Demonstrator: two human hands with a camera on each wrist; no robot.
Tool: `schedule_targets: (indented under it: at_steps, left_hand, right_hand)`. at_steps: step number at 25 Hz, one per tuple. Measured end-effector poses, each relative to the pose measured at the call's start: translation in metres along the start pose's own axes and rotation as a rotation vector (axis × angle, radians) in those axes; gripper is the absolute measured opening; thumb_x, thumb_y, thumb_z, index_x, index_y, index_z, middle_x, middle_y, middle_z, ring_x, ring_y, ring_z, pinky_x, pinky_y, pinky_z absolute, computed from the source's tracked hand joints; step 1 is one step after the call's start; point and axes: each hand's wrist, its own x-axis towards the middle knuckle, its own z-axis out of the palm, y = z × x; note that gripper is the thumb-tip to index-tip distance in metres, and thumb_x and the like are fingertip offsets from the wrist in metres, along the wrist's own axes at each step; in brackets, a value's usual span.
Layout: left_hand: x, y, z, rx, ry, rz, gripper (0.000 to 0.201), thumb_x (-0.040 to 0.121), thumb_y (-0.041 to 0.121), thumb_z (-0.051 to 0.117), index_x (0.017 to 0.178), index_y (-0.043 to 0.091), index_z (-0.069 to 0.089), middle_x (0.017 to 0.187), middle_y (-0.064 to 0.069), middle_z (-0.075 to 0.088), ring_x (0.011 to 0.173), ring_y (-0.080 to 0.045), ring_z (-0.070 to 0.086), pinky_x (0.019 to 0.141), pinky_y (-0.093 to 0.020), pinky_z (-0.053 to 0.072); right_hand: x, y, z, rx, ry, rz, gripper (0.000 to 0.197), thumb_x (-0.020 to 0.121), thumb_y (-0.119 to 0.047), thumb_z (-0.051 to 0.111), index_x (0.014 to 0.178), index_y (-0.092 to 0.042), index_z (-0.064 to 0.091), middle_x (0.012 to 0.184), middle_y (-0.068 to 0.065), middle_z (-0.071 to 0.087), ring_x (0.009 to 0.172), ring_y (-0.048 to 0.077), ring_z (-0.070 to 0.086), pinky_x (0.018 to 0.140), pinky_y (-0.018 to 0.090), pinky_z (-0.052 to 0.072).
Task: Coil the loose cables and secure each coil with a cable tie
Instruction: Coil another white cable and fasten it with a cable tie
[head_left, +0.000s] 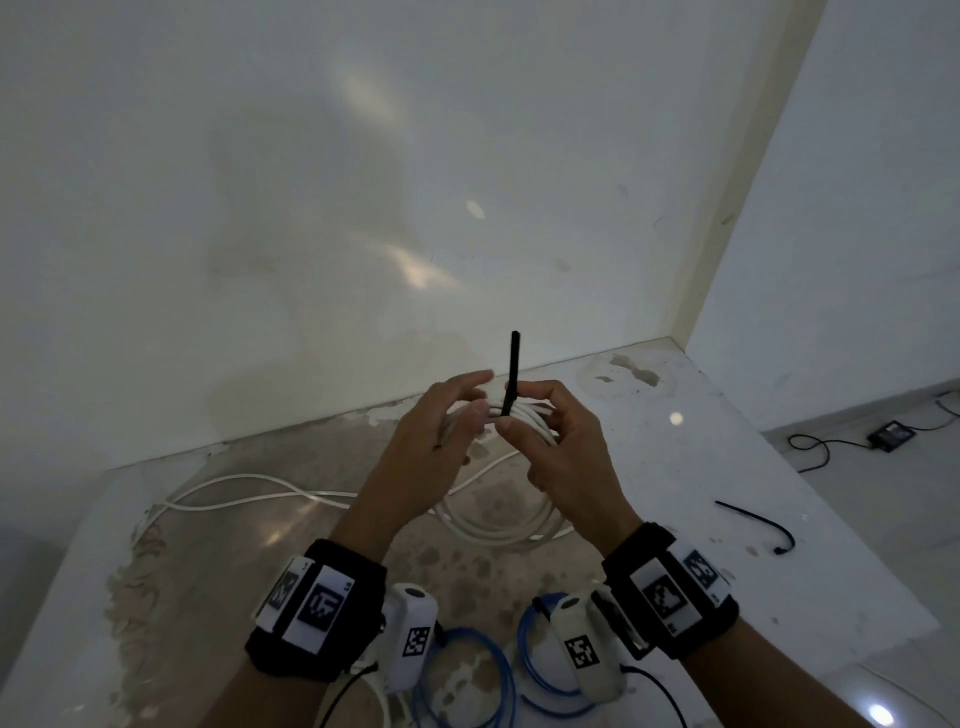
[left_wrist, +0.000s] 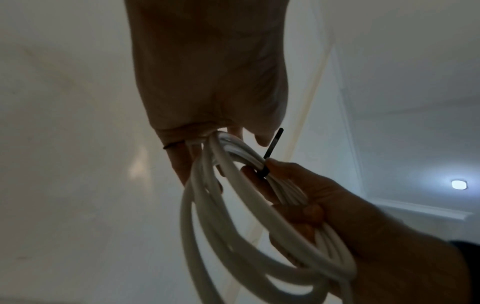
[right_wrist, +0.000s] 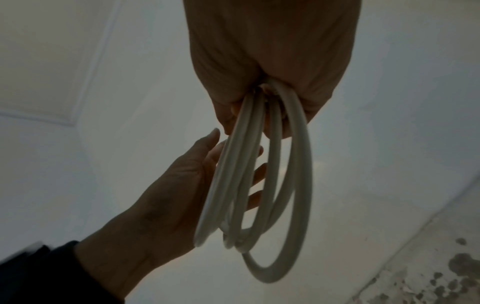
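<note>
A white cable coil (head_left: 498, 525) hangs above the table (head_left: 701, 467) between my two hands. My right hand (head_left: 550, 431) grips the top of the coil (right_wrist: 259, 185) in its curled fingers. Its thumb and forefinger also pinch a black cable tie (head_left: 513, 369) against the loops. The tie (left_wrist: 272, 146) stands upright above the coil (left_wrist: 233, 236). My left hand (head_left: 457, 415) is beside the loops with its fingers straight. In the right wrist view the left hand (right_wrist: 168, 195) lies flat alongside the coil, gripping nothing. The cable's loose length (head_left: 244, 493) trails left on the table.
A second black cable tie (head_left: 753, 519) lies on the table to the right. Blue cable coils (head_left: 467, 670) sit at the near edge under my wrists. A wall rises behind the table. A black device (head_left: 891, 434) with a cord lies on the floor at right.
</note>
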Motion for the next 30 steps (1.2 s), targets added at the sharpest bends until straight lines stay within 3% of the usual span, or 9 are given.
schedule_targets:
  at_steps: [2,7,10,12,15,18,21,24,30]
  left_hand:
    - [0.004,0.001,-0.001,-0.005,-0.017,0.001,0.034,0.098,0.041,0.045,0.127,0.032,0.059,0.12,0.01,0.063,0.103,-0.004,0.066,0.072,-0.023,0.057]
    - [0.011,-0.003,-0.003,-0.012,-0.116,-0.101,0.033,0.1,0.042,0.044,0.124,0.028,0.062,0.113,0.006,0.07,0.092,-0.009,0.071,0.081,-0.03,0.057]
    - [0.013,-0.003,-0.002,-0.046,-0.021,-0.082,0.043,0.097,0.054,0.04,0.124,0.029,0.062,0.114,0.006,0.069,0.099,-0.013,0.069,0.09,-0.04,0.056]
    - [0.021,0.009,0.001,-0.028,-0.013,-0.046,0.036,0.096,0.05,0.046,0.124,0.032,0.061,0.117,0.009,0.067,0.103,-0.008,0.067,0.089,-0.03,0.055]
    - [0.038,0.03,0.008,0.155,-0.138,0.052,0.023,0.099,0.035,0.053,0.116,0.031,0.067,0.112,0.012,0.066,0.1,0.0,0.063,0.083,-0.014,0.048]
    - [0.044,0.034,0.009,0.186,-0.104,0.115,0.02,0.098,0.028,0.055,0.097,0.03,0.074,0.098,0.011,0.068,0.093,-0.003,0.065,0.085,-0.022,0.05]
    - [0.04,0.032,0.007,0.155,-0.056,0.156,0.02,0.098,0.023,0.056,0.093,0.028,0.075,0.095,0.01,0.068,0.089,-0.005,0.066,0.085,-0.031,0.052]
    - [0.038,0.035,0.01,0.122,-0.016,0.19,0.019,0.098,0.021,0.057,0.091,0.026,0.074,0.097,0.011,0.067,0.092,-0.008,0.067,0.083,-0.039,0.056]
    - [0.04,0.041,0.013,-0.022,0.017,0.156,0.018,0.098,0.017,0.056,0.094,0.015,0.074,0.102,0.002,0.068,0.09,-0.01,0.071,0.081,-0.036,0.059]
  right_hand:
    - [0.001,-0.003,-0.003,0.026,-0.002,0.012,0.024,0.091,-0.003,0.066,0.115,-0.001,0.062,0.081,0.003,0.066,0.049,-0.002,0.055,0.049,0.007,0.04]
    - [-0.001,0.0,-0.018,0.096,0.053,0.138,0.019,0.092,-0.014,0.068,0.11,-0.015,0.065,0.068,0.001,0.062,0.047,0.018,0.032,0.044,0.028,0.031]
    - [-0.001,0.002,-0.026,0.095,0.077,0.163,0.017,0.091,-0.016,0.069,0.108,-0.019,0.067,0.069,0.004,0.061,0.05,0.025,0.025,0.045,0.03,0.029]
    - [-0.001,0.002,-0.027,0.076,0.047,0.155,0.015,0.091,-0.014,0.069,0.106,-0.018,0.068,0.07,0.005,0.061,0.048,0.023,0.027,0.045,0.03,0.029]
    - [-0.005,0.002,-0.02,0.062,-0.016,0.11,0.019,0.093,-0.008,0.066,0.109,-0.016,0.067,0.069,0.002,0.062,0.043,0.014,0.032,0.043,0.029,0.028]
    - [-0.009,0.0,-0.014,0.045,-0.002,0.059,0.023,0.092,-0.004,0.066,0.112,-0.014,0.068,0.067,-0.008,0.064,0.042,0.004,0.041,0.042,0.022,0.033]
    - [-0.009,0.0,-0.02,-0.123,0.004,-0.046,0.024,0.086,-0.007,0.074,0.109,-0.013,0.07,0.078,-0.014,0.071,0.06,0.002,0.063,0.055,0.009,0.045]
    - [-0.009,0.003,-0.024,-0.278,0.017,-0.151,0.027,0.084,-0.013,0.077,0.11,-0.015,0.071,0.09,-0.009,0.075,0.078,0.009,0.071,0.069,0.017,0.055]
    - [-0.01,0.009,-0.022,-0.264,0.039,-0.191,0.031,0.086,-0.011,0.075,0.117,-0.013,0.069,0.094,-0.009,0.074,0.083,0.004,0.071,0.073,0.016,0.056]
